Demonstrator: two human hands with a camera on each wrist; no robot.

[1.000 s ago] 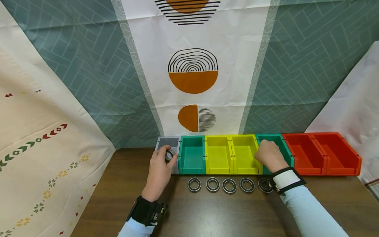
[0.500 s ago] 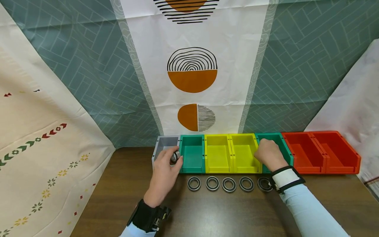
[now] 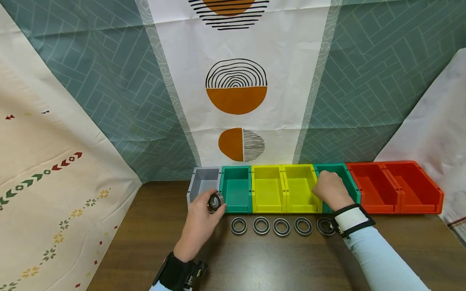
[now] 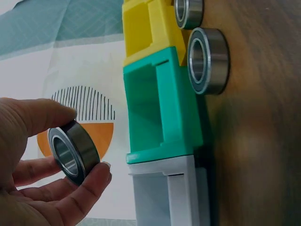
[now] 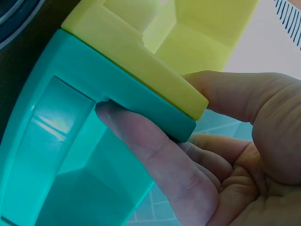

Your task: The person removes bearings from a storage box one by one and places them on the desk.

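My left hand pinches a ball bearing between thumb and fingers, close over the front of the grey bin and beside the left green bin. In the left wrist view the held bearing is tilted, its bore showing. My right hand grips the adjoining side walls of a yellow bin and the right green bin: the thumb lies on the yellow side, a finger inside the green one. In the head view that hand hides part of the green bin.
Several more bearings lie in a row on the brown table in front of the bins; the rightmost is partly behind the right wristband. Two red bins end the row at right. A patterned cloth hangs behind.
My left hand has moved slightly right and toward me with the bearing, from over the grey bin to its front edge, turning the bearing. The right hand keeps its grip.
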